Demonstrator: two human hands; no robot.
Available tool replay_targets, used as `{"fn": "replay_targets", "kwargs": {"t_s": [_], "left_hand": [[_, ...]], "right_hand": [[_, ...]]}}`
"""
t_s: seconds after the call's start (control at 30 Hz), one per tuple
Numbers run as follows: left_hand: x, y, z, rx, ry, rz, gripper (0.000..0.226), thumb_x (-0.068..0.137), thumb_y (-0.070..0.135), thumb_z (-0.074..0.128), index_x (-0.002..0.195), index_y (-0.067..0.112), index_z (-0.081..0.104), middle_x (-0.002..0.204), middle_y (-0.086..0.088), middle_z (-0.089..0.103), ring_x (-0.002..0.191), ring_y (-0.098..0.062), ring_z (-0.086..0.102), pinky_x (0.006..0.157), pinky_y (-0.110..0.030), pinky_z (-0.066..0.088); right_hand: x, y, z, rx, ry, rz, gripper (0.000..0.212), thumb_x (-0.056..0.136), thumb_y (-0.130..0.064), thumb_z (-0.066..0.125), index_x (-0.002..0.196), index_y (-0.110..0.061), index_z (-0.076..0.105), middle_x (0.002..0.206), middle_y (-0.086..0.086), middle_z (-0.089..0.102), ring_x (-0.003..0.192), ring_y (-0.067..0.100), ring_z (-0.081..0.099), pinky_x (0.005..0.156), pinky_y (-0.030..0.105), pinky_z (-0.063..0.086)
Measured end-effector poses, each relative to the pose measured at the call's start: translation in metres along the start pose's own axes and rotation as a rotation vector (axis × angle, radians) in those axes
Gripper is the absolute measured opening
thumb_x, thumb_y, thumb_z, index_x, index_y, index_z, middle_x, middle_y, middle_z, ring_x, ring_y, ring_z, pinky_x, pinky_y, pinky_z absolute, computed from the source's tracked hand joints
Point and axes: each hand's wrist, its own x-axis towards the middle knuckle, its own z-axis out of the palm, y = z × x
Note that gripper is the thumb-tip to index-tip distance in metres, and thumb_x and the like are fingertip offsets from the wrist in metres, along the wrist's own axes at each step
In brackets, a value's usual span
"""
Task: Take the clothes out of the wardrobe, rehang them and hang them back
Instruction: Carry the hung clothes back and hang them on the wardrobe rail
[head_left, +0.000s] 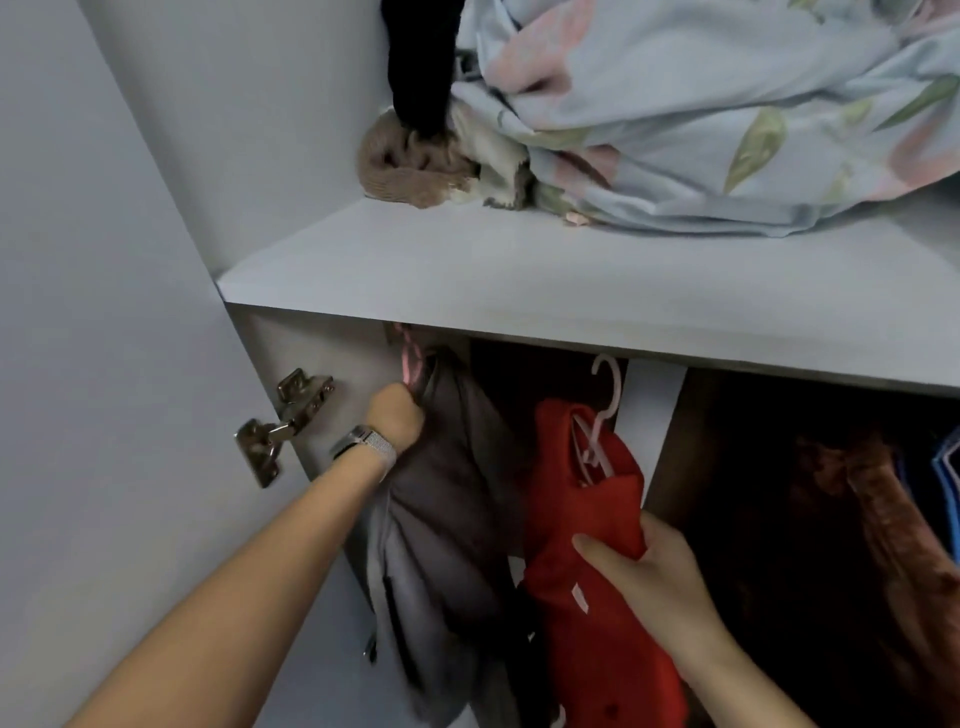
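A grey garment (441, 519) hangs at the left end of the wardrobe's hanging space on a pink hanger (410, 358). My left hand (397, 415), with a watch on its wrist, is closed on that garment's top by the hanger. Beside it a red garment (587, 571) sits on a pale pink hanger (602, 415) whose hook is below the shelf, off the rail. My right hand (644, 571) grips the red garment at its middle.
A white shelf (519, 270) above holds a floral quilt (727, 114), a tan knit item (410, 166) and a black cloth (421, 62). Brown clothes (857, 493) hang at the right. The open door (104, 364) with a metal hinge (283, 426) stands left.
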Motion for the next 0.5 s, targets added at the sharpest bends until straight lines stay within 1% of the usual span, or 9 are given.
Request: {"fn": "replay_targets", "kwargs": {"t_s": [0.07, 0.13, 0.17, 0.23, 0.3, 0.33, 0.4, 0.43, 0.5], "left_hand": [[0.004, -0.015, 0.015, 0.065, -0.001, -0.012, 0.025, 0.092, 0.015, 0.051, 0.105, -0.003, 0.062, 0.106, -0.025, 0.065, 0.101, -0.042, 0.060, 0.077, -0.037, 0.045], [0.006, -0.021, 0.024, 0.006, 0.030, -0.030, 0.027, 0.093, 0.020, 0.050, 0.103, -0.002, 0.063, 0.104, -0.023, 0.066, 0.099, -0.041, 0.060, 0.078, -0.039, 0.047], [0.009, -0.022, 0.027, -0.053, 0.033, -0.033, 0.029, 0.094, 0.024, 0.051, 0.102, -0.001, 0.063, 0.102, -0.023, 0.067, 0.098, -0.041, 0.061, 0.078, -0.039, 0.047], [0.014, -0.022, 0.031, -0.175, -0.006, -0.055, 0.035, 0.093, 0.031, 0.054, 0.102, -0.001, 0.063, 0.100, -0.024, 0.066, 0.097, -0.040, 0.061, 0.077, -0.039, 0.047], [0.011, -0.020, 0.032, -0.262, 0.007, -0.043, 0.029, 0.092, 0.020, 0.054, 0.106, -0.005, 0.059, 0.107, -0.027, 0.062, 0.104, -0.041, 0.058, 0.081, -0.039, 0.045], [0.004, -0.020, 0.031, -0.282, 0.054, -0.016, 0.027, 0.091, 0.011, 0.052, 0.111, -0.007, 0.055, 0.112, -0.028, 0.058, 0.109, -0.041, 0.054, 0.086, -0.039, 0.042], [-0.015, -0.022, 0.026, -0.321, 0.182, 0.055, 0.036, 0.084, -0.002, 0.051, 0.120, -0.008, 0.049, 0.119, -0.027, 0.051, 0.117, -0.039, 0.045, 0.095, -0.037, 0.036], [-0.025, -0.025, 0.023, -0.344, 0.224, 0.090, 0.038, 0.082, -0.004, 0.051, 0.120, -0.006, 0.050, 0.118, -0.025, 0.052, 0.116, -0.038, 0.045, 0.094, -0.035, 0.034], [-0.044, -0.033, 0.017, -0.409, 0.197, 0.107, 0.032, 0.082, -0.003, 0.051, 0.114, -0.001, 0.055, 0.111, -0.020, 0.059, 0.109, -0.033, 0.053, 0.086, -0.029, 0.038]], "right_hand": [[0.003, 0.000, 0.010, -0.011, 0.035, -0.004, 0.011, 0.082, -0.016, 0.073, 0.092, -0.013, 0.070, 0.076, 0.003, 0.074, 0.072, 0.018, 0.072, 0.076, 0.038, 0.058], [0.006, 0.001, 0.018, -0.030, 0.052, -0.026, 0.009, 0.085, -0.019, 0.070, 0.091, -0.013, 0.070, 0.076, 0.005, 0.074, 0.072, 0.021, 0.072, 0.078, 0.042, 0.058], [0.009, 0.003, 0.021, -0.038, 0.064, -0.032, 0.011, 0.087, -0.023, 0.068, 0.089, -0.012, 0.070, 0.076, 0.006, 0.074, 0.072, 0.023, 0.072, 0.078, 0.043, 0.057], [0.012, 0.009, 0.026, -0.044, 0.077, -0.008, 0.033, 0.090, -0.037, 0.061, 0.085, -0.005, 0.068, 0.070, 0.010, 0.070, 0.066, 0.027, 0.068, 0.071, 0.044, 0.055], [0.014, 0.013, 0.030, -0.046, 0.074, 0.016, 0.054, 0.090, -0.049, 0.055, 0.082, 0.005, 0.059, 0.062, 0.012, 0.059, 0.056, 0.028, 0.058, 0.059, 0.041, 0.049], [0.015, 0.014, 0.031, -0.056, 0.071, 0.010, 0.059, 0.090, -0.051, 0.053, 0.082, 0.008, 0.054, 0.060, 0.012, 0.054, 0.053, 0.027, 0.054, 0.056, 0.039, 0.045], [0.019, 0.008, 0.037, -0.096, 0.078, -0.025, 0.058, 0.092, -0.047, 0.052, 0.078, 0.010, 0.052, 0.057, 0.010, 0.050, 0.051, 0.023, 0.049, 0.053, 0.035, 0.040], [0.022, 0.000, 0.042, -0.125, 0.086, -0.058, 0.055, 0.094, -0.043, 0.051, 0.074, 0.009, 0.052, 0.055, 0.009, 0.050, 0.049, 0.021, 0.049, 0.052, 0.035, 0.040], [0.033, -0.019, 0.057, -0.213, 0.093, -0.162, 0.050, 0.096, -0.037, 0.051, 0.064, 0.002, 0.051, 0.052, 0.008, 0.050, 0.047, 0.017, 0.049, 0.052, 0.035, 0.041]]}}
